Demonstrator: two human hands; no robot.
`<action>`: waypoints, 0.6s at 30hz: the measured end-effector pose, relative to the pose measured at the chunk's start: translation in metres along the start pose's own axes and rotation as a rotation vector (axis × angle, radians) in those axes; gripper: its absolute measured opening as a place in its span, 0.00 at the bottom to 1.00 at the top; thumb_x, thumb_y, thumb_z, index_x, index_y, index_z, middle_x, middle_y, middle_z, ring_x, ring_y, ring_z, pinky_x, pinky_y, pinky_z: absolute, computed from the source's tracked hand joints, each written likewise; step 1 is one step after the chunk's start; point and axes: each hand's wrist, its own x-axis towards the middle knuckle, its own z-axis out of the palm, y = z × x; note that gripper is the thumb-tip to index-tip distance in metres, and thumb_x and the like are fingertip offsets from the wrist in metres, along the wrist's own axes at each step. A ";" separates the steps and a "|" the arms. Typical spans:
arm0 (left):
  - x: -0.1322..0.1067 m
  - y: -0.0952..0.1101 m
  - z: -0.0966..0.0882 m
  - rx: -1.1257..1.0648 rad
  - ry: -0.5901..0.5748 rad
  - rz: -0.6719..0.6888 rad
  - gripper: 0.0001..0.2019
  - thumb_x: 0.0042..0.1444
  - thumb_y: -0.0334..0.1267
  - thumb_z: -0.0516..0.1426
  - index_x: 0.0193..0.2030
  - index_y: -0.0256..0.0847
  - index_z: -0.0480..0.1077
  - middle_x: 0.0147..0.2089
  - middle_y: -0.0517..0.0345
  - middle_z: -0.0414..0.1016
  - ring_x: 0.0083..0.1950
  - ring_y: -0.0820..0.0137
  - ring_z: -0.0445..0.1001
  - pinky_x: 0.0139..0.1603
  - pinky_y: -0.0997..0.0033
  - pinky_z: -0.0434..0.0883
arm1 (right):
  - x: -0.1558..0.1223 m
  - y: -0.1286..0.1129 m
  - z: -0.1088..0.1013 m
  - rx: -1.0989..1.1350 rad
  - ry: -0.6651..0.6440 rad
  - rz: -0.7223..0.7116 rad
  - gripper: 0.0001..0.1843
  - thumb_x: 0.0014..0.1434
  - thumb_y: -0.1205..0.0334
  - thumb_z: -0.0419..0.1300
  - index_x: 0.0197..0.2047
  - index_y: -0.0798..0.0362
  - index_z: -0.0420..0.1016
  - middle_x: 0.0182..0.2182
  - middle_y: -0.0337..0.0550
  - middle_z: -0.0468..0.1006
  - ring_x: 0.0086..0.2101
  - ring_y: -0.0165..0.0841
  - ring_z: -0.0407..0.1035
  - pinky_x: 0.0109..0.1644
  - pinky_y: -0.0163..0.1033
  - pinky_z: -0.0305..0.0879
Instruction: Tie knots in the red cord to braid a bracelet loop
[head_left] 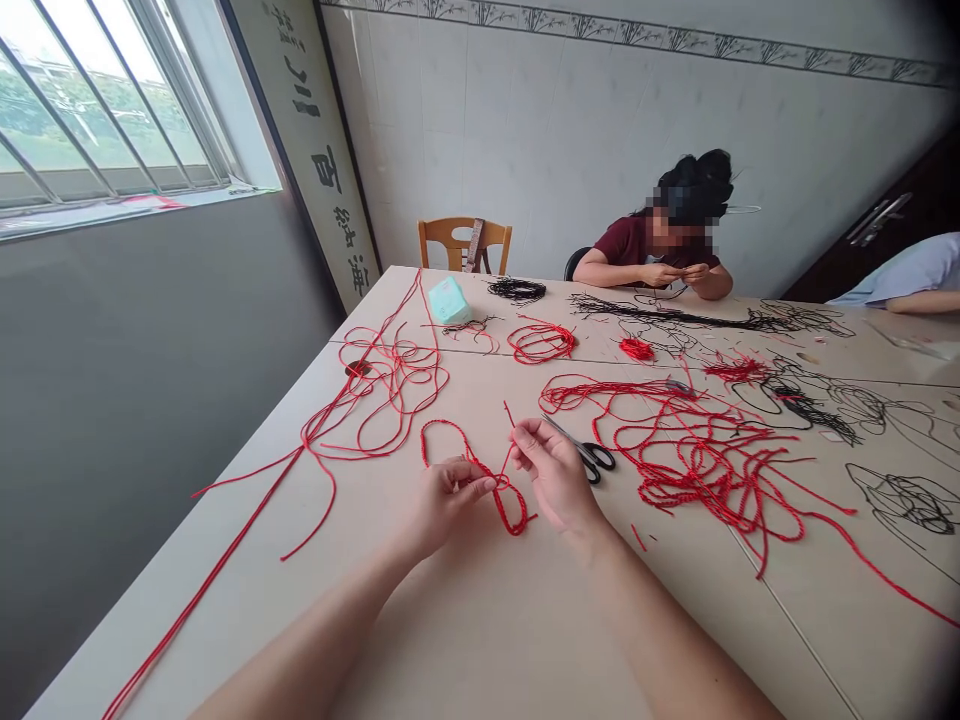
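Observation:
Between my hands, just above the table [450, 640], is a red braided cord [513, 522] with loops hanging down to the tabletop. My left hand [450, 495] is closed, pinching the cord between thumb and forefinger. Thumb and fingers of my right hand [551, 465] pinch a thin end of the red cord, whose tip sticks up above them. Black-handled scissors [600, 458] lie right beside my right hand, their blades partly hidden behind it. A few short red snippets [638, 538] are scattered to the right of my right wrist.
Loose red cords [397, 380] spread over the left side, with long strands running to the front edge. A large heap of red braided cords [705, 460] lies to the right. Black cords [675, 315] and a pale green packet [449, 300] are farther back. A person [652, 240] works across the table.

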 end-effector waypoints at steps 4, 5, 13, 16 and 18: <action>0.001 -0.005 0.000 -0.041 -0.038 -0.016 0.18 0.53 0.52 0.54 0.25 0.37 0.67 0.25 0.61 0.59 0.28 0.75 0.54 0.28 0.74 0.52 | 0.002 -0.002 0.000 0.117 0.037 0.027 0.10 0.48 0.60 0.66 0.31 0.54 0.71 0.25 0.35 0.70 0.26 0.24 0.65 0.31 0.30 0.64; 0.001 -0.005 -0.001 -0.052 -0.054 -0.028 0.18 0.53 0.52 0.54 0.26 0.37 0.67 0.24 0.61 0.58 0.27 0.75 0.53 0.27 0.74 0.51 | 0.002 -0.003 0.000 0.136 0.048 0.028 0.10 0.47 0.60 0.67 0.31 0.55 0.71 0.25 0.35 0.70 0.26 0.24 0.65 0.31 0.30 0.65; 0.000 0.002 -0.008 -0.202 -0.144 -0.154 0.18 0.51 0.52 0.56 0.28 0.37 0.69 0.22 0.64 0.53 0.24 0.77 0.46 0.26 0.73 0.45 | 0.005 0.000 -0.003 0.239 0.168 0.013 0.12 0.46 0.60 0.68 0.30 0.55 0.70 0.24 0.35 0.71 0.27 0.24 0.67 0.35 0.31 0.69; -0.001 0.006 -0.008 -0.245 -0.172 -0.182 0.17 0.50 0.52 0.57 0.28 0.37 0.69 0.22 0.64 0.55 0.25 0.77 0.47 0.27 0.73 0.46 | 0.005 0.002 -0.002 0.249 0.209 0.016 0.12 0.44 0.61 0.68 0.29 0.55 0.70 0.24 0.35 0.71 0.27 0.24 0.66 0.35 0.31 0.69; -0.003 0.009 -0.007 -0.281 -0.195 -0.188 0.17 0.50 0.51 0.57 0.26 0.37 0.68 0.22 0.63 0.56 0.25 0.76 0.49 0.28 0.73 0.47 | 0.006 0.003 -0.002 0.254 0.231 0.018 0.12 0.44 0.61 0.68 0.29 0.55 0.69 0.24 0.35 0.70 0.27 0.24 0.66 0.35 0.31 0.69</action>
